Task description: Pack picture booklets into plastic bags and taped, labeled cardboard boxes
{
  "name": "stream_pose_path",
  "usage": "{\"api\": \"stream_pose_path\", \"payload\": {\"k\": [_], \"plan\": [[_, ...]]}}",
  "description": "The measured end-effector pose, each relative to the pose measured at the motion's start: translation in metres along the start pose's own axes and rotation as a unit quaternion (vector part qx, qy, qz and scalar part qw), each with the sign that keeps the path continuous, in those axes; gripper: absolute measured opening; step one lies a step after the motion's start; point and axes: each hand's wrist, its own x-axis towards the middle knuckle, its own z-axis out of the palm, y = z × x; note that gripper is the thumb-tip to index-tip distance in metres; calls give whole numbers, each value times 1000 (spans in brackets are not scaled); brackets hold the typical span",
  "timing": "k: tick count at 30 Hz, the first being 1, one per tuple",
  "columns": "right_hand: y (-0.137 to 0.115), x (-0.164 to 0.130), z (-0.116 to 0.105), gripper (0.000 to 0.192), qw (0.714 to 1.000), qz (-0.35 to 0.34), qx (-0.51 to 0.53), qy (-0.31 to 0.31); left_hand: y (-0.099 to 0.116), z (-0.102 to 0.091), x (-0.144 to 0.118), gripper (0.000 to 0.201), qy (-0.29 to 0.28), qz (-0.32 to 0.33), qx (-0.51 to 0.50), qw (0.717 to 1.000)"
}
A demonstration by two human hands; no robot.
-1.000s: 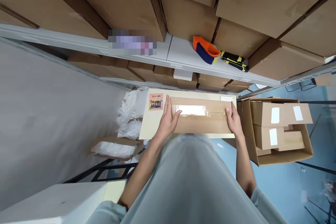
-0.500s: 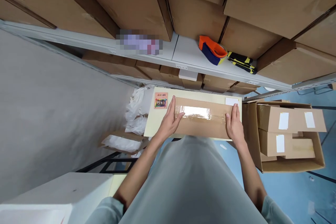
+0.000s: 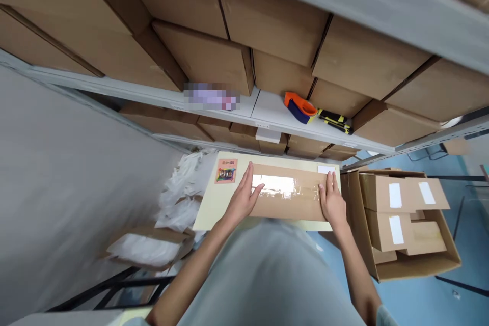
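Observation:
A long, flat cardboard box (image 3: 284, 206) with shiny clear tape along its top lies on a pale yellow tabletop (image 3: 208, 206). My left hand (image 3: 242, 196) grips its left end, the thumb on top near the tape and the fingers along the edge. At the opposite end my right hand (image 3: 332, 201) holds the box the same way, thumb over the top. A small orange card with a colourful print (image 3: 226, 171) lies left of the box. Behind the right end, a white label or paper (image 3: 326, 168) is partly visible.
On the right stands a large open carton (image 3: 416, 272) with several labelled boxes inside. A grey shelf (image 3: 267, 107) ahead bears cardboard boxes, an orange and blue tape dispenser (image 3: 300, 107) and black-yellow cutters (image 3: 336, 121). White plastic packing material (image 3: 179, 188) lies left, near a wall.
The view has tilted up, so the shelf and table appear lower and more of the upper shelf shows. Both hands keep their hold on the box's ends.

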Motion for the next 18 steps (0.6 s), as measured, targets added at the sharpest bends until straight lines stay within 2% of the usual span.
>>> {"api": "stream_pose_path", "payload": {"k": [3, 6, 9, 11, 13, 15, 18], "plan": [[-10, -1, -4, 56, 995, -52, -68, 59, 5, -2, 2, 73, 25, 53, 88, 994], [-37, 15, -24, 54, 985, -124, -105, 53, 23, -1, 15, 54, 31, 136, 143, 980], [-85, 62, -59, 58, 976, -194, -85, 48, 58, 2, 52, 62, 13, 210, 138, 968], [-122, 106, -85, 54, 973, -216, -72, 46, 88, 0, 88, 65, 8, 224, 128, 966], [-157, 150, -106, 49, 978, -193, -75, 19, 120, -6, 122, 64, 27, 215, 125, 968], [-184, 184, -118, 44, 986, -142, -82, -7, 147, -16, 146, 64, 60, 201, 128, 969], [-202, 207, -117, 41, 991, -100, -83, -25, 166, -29, 154, 59, 114, 178, 130, 969]]}}
